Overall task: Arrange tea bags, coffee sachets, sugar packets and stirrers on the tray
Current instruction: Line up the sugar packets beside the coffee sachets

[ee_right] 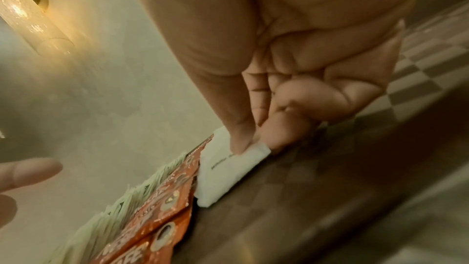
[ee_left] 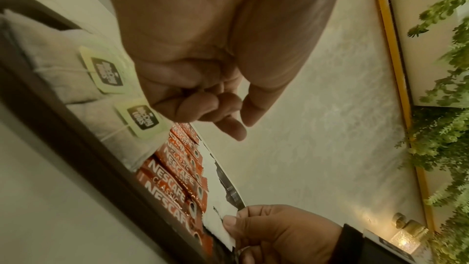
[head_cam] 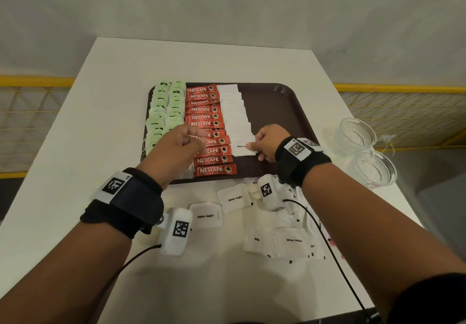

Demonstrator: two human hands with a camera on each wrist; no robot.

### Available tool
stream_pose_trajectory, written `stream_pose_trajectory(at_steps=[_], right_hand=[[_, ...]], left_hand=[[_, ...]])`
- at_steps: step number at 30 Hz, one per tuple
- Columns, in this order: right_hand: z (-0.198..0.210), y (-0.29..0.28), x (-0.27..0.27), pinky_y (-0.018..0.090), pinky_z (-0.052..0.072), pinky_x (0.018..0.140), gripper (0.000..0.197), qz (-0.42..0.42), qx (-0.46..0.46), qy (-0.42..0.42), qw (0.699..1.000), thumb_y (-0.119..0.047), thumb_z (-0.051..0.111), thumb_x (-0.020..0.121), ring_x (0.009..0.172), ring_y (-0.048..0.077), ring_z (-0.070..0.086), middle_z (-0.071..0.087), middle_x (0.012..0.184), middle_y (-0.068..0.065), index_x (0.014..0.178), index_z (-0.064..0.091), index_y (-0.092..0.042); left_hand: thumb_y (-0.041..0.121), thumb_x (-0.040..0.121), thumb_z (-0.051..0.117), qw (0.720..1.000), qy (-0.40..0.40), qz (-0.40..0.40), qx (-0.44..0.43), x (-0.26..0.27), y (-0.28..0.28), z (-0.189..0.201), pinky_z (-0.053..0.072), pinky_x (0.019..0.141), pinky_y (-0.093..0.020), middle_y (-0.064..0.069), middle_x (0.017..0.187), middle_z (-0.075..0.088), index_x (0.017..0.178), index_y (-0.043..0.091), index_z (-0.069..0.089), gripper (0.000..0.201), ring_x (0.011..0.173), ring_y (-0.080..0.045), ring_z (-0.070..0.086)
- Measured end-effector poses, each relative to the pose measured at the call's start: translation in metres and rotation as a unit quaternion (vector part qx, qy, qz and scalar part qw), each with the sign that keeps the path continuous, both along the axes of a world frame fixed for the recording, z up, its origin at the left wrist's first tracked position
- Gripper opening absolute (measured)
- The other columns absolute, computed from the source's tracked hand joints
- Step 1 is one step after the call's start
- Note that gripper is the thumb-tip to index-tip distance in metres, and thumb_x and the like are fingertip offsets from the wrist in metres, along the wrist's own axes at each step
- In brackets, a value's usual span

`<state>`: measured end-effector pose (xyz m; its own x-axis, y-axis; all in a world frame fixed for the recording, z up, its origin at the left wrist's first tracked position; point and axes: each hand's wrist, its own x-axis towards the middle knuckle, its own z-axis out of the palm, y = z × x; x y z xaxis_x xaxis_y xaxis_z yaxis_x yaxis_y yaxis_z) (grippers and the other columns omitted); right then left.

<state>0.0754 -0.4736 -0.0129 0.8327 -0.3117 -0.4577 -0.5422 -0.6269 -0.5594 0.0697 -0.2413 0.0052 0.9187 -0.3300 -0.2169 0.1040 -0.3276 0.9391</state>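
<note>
Sugar packets (head_cam: 282, 238) lie loose on the white table (head_cam: 100, 126) nearest the person, under and between the two forearms, some face up with "White Sugar" printed on them. Just beyond them sits the brown tray (head_cam: 282, 111), its near edge touching a few of the strays. The right hand (head_cam: 268, 144) rests at the near end of the tray, thumb and fingertips pinching one sugar packet (head_cam: 243, 147) by its right edge; that packet lies flat at the near end of the white row of sugar packets (head_cam: 234, 111) and just beside the red coffee sachets (head_cam: 208, 124). The right wrist view shows the thumb on top of the packet (ee_right: 228, 166) and a finger under its corner. The left hand (head_cam: 179, 144) hovers above the near part of the tray, over the seam between the coffee sachets and the green tea bags (head_cam: 165, 111), fingers loosely curled with nothing in them. Tea bags fill the tray's left side, coffee the next column, sugar the third; the right part is bare brown. Two glass bowls (head_cam: 365, 149) stand on the table to the right of the tray, well apart from both hands.
</note>
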Motion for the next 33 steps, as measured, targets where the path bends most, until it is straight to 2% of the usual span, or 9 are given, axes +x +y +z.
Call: stream_pose_trajectory(at_steps=[3,11,15,19,23,27,29,31,33], right_hand=[[0.004,-0.001,-0.003,0.037,0.056,0.083,0.031,0.038,-0.056,0.021,0.997,-0.035,0.066,0.089,0.081,0.024,0.07,0.073,0.095,0.012,0.101,0.061,-0.007],[0.05,-0.035,-0.068,0.028,0.05,0.061,0.02,0.098,-0.11,-0.079,0.986,-0.032,0.066,0.089,0.064,0.014,0.065,0.064,0.078,-0.003,0.09,0.062,-0.013],[0.047,-0.055,-0.114,0.035,0.055,0.07,0.013,0.138,-0.116,-0.057,0.982,-0.025,0.07,0.084,0.07,0.018,0.064,0.066,0.082,-0.003,0.086,0.065,-0.013],[0.028,-0.058,-0.145,0.024,0.041,0.072,0.028,0.194,-0.157,-0.026,0.968,-0.033,0.074,0.081,0.085,0.013,0.056,0.064,0.097,-0.004,0.102,0.065,-0.018],[0.005,-0.051,-0.155,0.027,0.041,0.083,0.045,0.199,-0.188,-0.027,0.961,-0.042,0.068,0.085,0.101,0.017,0.056,0.057,0.116,0.001,0.121,0.058,-0.017],[0.0,-0.041,-0.155,0.031,0.042,0.092,0.052,0.164,-0.2,-0.04,0.965,-0.048,0.053,0.094,0.112,0.024,0.055,0.054,0.127,0.011,0.129,0.055,-0.01],[-0.001,-0.035,-0.153,0.031,0.045,0.088,0.048,0.159,-0.19,-0.045,0.968,-0.048,0.051,0.094,0.106,0.023,0.059,0.06,0.118,0.01,0.12,0.06,-0.009],[-0.003,-0.03,-0.149,0.028,0.045,0.072,0.038,0.154,-0.18,-0.053,0.97,-0.049,0.054,0.093,0.088,0.022,0.06,0.062,0.092,0.004,0.092,0.063,-0.012],[-0.006,-0.027,-0.145,0.023,0.033,0.054,0.041,0.119,-0.16,-0.056,0.978,-0.049,0.057,0.091,0.065,0.016,0.05,0.045,0.067,-0.003,0.067,0.044,-0.019]], left_hand=[[0.02,0.096,0.058,1.0,-0.004,0.003,0.01,-0.005,0.002,0.002,0.041,0.062,-0.027,0.004,0.079,0.067,0.105,0.023,0.062,0.011,0.058,-0.002,0.05],[0.024,0.098,0.056,0.993,-0.071,-0.068,0.058,-0.035,-0.023,0.014,0.043,0.065,-0.02,0.005,0.094,0.065,0.107,0.02,0.064,0.012,0.075,-0.006,0.057],[0.022,0.097,0.059,0.976,-0.136,-0.131,0.111,-0.052,-0.049,0.013,0.041,0.067,-0.013,0.009,0.096,0.062,0.103,0.017,0.065,0.01,0.083,-0.002,0.056],[0.03,0.093,0.066,0.938,-0.186,-0.221,0.193,-0.064,-0.074,0.003,0.045,0.076,-0.015,0.005,0.108,0.06,0.111,0.018,0.065,0.022,0.095,-0.008,0.059],[0.043,0.086,0.07,0.875,-0.227,-0.283,0.32,-0.076,-0.094,-0.012,0.045,0.096,-0.032,0.001,0.126,0.051,0.129,0.022,0.055,0.049,0.114,-0.017,0.053],[0.047,0.082,0.073,0.848,-0.239,-0.274,0.386,-0.085,-0.109,-0.021,0.046,0.095,-0.035,-0.005,0.127,0.051,0.134,0.016,0.051,0.065,0.114,-0.024,0.052],[0.042,0.082,0.074,0.845,-0.25,-0.261,0.395,-0.088,-0.113,-0.025,0.047,0.093,-0.035,-0.006,0.123,0.053,0.13,0.015,0.053,0.059,0.111,-0.025,0.053],[0.032,0.082,0.075,0.858,-0.251,-0.244,0.374,-0.09,-0.115,-0.028,0.048,0.088,-0.034,-0.007,0.116,0.054,0.121,0.013,0.058,0.046,0.105,-0.026,0.056],[0.023,0.079,0.076,0.88,-0.238,-0.226,0.343,-0.093,-0.116,-0.028,0.047,0.08,-0.032,-0.008,0.11,0.055,0.11,0.011,0.061,0.037,0.097,-0.026,0.058]])
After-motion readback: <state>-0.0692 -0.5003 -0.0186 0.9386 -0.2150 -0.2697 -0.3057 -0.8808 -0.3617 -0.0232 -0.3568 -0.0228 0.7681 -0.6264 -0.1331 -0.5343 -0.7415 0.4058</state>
